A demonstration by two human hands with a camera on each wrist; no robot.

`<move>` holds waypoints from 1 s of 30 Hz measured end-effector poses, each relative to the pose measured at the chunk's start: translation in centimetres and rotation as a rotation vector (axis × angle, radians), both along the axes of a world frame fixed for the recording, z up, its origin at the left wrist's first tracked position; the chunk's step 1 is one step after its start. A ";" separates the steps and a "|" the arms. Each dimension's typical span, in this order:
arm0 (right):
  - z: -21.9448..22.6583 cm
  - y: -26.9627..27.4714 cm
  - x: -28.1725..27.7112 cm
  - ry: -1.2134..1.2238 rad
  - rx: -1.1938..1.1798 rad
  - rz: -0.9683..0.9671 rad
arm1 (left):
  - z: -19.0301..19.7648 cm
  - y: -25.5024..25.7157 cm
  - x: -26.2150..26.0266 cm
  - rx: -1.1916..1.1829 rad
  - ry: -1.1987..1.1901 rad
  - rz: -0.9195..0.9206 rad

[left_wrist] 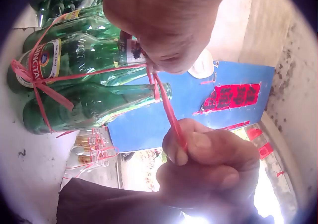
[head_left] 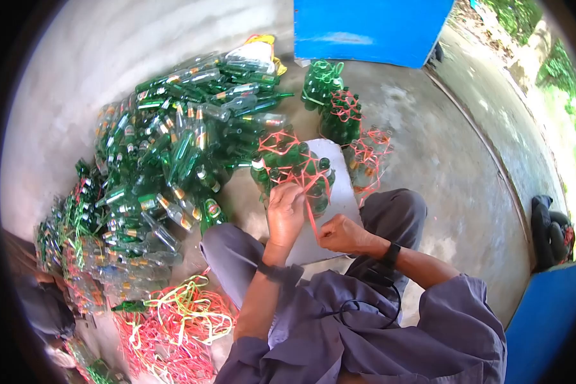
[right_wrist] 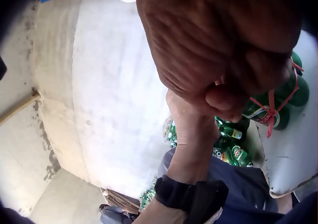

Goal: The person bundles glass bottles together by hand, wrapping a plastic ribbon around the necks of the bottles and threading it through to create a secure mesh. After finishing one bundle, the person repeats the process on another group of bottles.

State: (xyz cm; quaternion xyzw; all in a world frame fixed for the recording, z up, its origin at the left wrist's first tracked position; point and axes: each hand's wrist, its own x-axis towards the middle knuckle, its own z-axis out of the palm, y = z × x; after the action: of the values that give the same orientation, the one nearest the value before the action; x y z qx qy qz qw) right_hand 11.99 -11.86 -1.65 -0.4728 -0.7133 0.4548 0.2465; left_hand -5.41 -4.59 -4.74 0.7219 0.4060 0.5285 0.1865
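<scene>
A bundle of green glass bottles (head_left: 281,158) stands upright on a white board (head_left: 336,153), laced round the necks with pink plastic strap (head_left: 310,208). My left hand (head_left: 286,214) is at the near bottle necks, pinching the strap there with its fingertips. Lower and to the right, my right hand (head_left: 345,235) grips the strap's free end in curled fingers. Between the two hands the strap runs taut in the left wrist view, where a bow-like knot (left_wrist: 36,80) also shows across a bottle label. The right wrist view mostly shows the back of my right hand (right_wrist: 218,45).
A large heap of loose green bottles (head_left: 179,141) lies to the left against the wall. Nearer me is a tangle of pink and yellow straps (head_left: 179,326). Other tied bundles (head_left: 368,153) stand behind and right of the board. A blue panel (head_left: 371,32) rises at the back.
</scene>
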 end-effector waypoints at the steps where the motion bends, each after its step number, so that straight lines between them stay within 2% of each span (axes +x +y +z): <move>1: -0.3 0.0 -0.1 0.003 0.006 -0.024 | 0.0 0.1 0.0 0.022 0.003 0.018; 3: -0.8 0.3 -0.1 0.016 0.024 0.043 | 0.0 0.1 0.3 0.051 0.001 0.009; 6: -1.2 0.3 -0.8 0.059 0.180 0.024 | 0.2 0.0 0.3 -0.008 0.021 0.037; 10: -1.3 0.3 -2.0 0.126 0.271 0.006 | 0.5 0.0 0.4 -0.028 0.013 0.040; 13: -1.2 0.2 -2.0 0.076 0.217 0.016 | 0.5 -0.1 0.4 -0.068 0.014 0.034; 16: -1.4 0.2 -1.9 0.125 0.270 0.010 | 0.4 -0.1 0.5 -0.056 0.036 0.041; 19: -2.8 0.1 -1.5 0.193 0.209 0.020 | 0.4 -0.1 0.2 -0.031 0.070 0.054; 21: -3.8 0.0 -1.2 0.149 0.149 -0.006 | 0.3 -0.2 0.3 -0.042 0.062 0.052; 25: -5.9 0.6 -0.9 0.032 0.217 -0.012 | 0.7 -0.4 0.4 -0.069 0.032 0.039; 27: -5.7 1.0 -0.2 0.042 0.309 0.133 | 0.9 -0.5 0.3 -0.070 0.037 0.047; 28: -5.4 1.2 -0.1 0.049 0.312 0.138 | 0.9 -0.5 0.3 -0.076 0.038 0.041; 30: -4.8 1.3 0.4 -0.107 0.722 0.281 | 1.0 -0.4 0.4 -0.059 0.019 0.024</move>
State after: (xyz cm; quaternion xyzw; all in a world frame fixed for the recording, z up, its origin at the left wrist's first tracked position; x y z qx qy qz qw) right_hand 12.37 -10.51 -6.49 -0.2767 -0.8971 0.1786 0.2947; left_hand -4.99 -4.97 -3.69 0.7163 0.4317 0.5115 0.1974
